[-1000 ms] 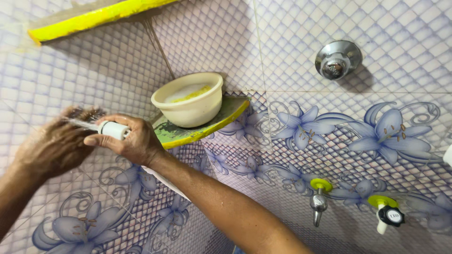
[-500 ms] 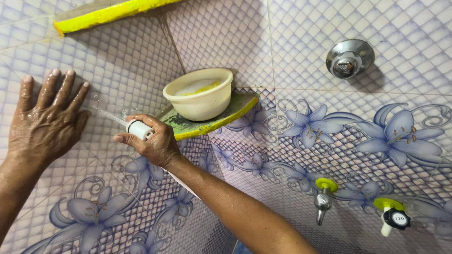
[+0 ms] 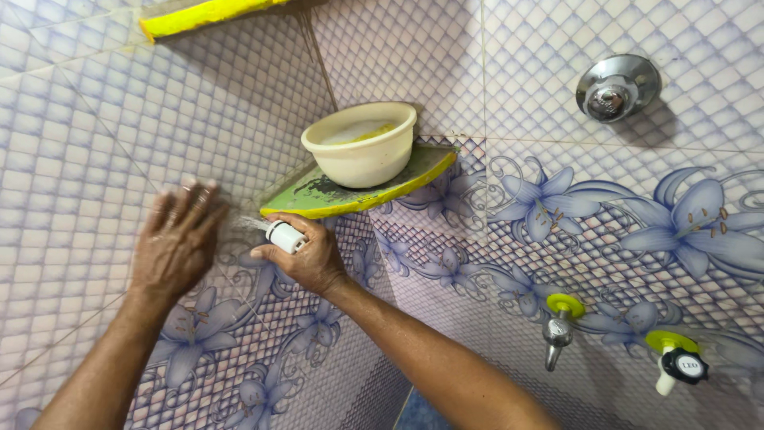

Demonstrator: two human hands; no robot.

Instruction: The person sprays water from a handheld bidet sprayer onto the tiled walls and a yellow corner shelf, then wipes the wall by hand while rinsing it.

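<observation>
Your left hand (image 3: 177, 239) lay flat, fingers spread, on the wet tile (image 3: 72, 183); it could have slipped. At its three o'clock your right hand (image 3: 309, 256) gripped the sprayer (image 3: 284, 236). Spray could have splashed the bowl (image 3: 362, 143) at one o'clock.

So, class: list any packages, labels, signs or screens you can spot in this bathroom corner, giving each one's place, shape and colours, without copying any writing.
Marked tap cap: lower right on the tiled wall, a round black disc with small pale markings, on a white tap under a yellow-green collar.
No packages, signs or screens show.
The white spray nozzle in the right hand bears no visible label.
</observation>
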